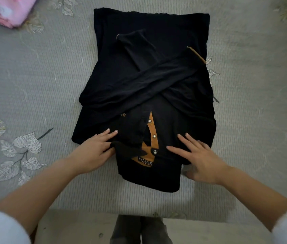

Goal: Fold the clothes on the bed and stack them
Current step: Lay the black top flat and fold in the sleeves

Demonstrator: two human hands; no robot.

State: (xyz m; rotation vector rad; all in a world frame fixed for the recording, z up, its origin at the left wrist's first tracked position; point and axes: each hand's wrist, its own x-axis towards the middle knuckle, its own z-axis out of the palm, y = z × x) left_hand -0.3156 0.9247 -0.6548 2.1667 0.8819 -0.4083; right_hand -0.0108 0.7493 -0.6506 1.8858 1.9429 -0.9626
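A black polo shirt (pixel 149 81) with an orange button placket (pixel 151 136) lies on the bed, collar toward me. Both long sleeves are folded across its chest, and the sides are turned in. My left hand (pixel 95 152) rests flat beside the collar on the shirt's left shoulder, fingers spread. My right hand (pixel 197 155) lies flat on the right shoulder, fingers apart, slightly blurred. Neither hand grips the cloth.
The bed has a grey cover with a leaf print (pixel 21 147). A folded pink cloth (pixel 10 9) sits at the far left corner. The bed's near edge (pixel 139 213) runs just in front of my feet (pixel 139 231).
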